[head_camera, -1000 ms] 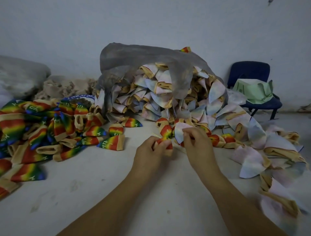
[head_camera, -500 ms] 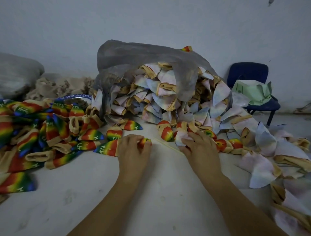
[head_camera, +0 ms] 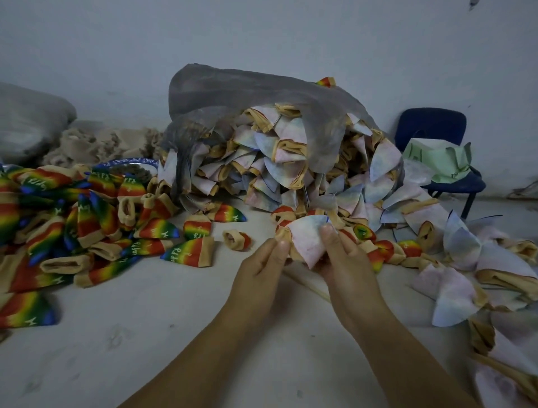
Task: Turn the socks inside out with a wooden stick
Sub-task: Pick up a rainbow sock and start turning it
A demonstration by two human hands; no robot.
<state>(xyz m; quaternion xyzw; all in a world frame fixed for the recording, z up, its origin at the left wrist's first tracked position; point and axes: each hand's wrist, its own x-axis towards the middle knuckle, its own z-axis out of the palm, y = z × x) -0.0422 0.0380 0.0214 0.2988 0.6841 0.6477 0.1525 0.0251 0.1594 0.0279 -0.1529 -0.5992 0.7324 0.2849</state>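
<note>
Open white floor (head_camera: 145, 349) lies near me, rainbow striped socks (head_camera: 87, 221) heaped left, pale socks (head_camera: 463, 247) right. My left hand (head_camera: 259, 270) and right hand (head_camera: 349, 268) meet at centre, fingers pinching 1 pale pastel tan-cuffed sock (head_camera: 308, 241) over the thin wooden stick (head_camera: 311, 288).

Left hand (head_camera: 259, 270), right hand (head_camera: 346, 262): pinch grips.

I see a plain, pale grey wall (head_camera: 262, 35) across the whole back of the room, with a small dark mark (head_camera: 472, 3) at its top right edge. The floor (head_camera: 145, 343) is pale, smooth and scuffed. Off to the right a dark blue chair (head_camera: 431, 128) stands close to the wall, with folded pale green paper (head_camera: 436, 158) on its seat. The light is dim and even.
</note>
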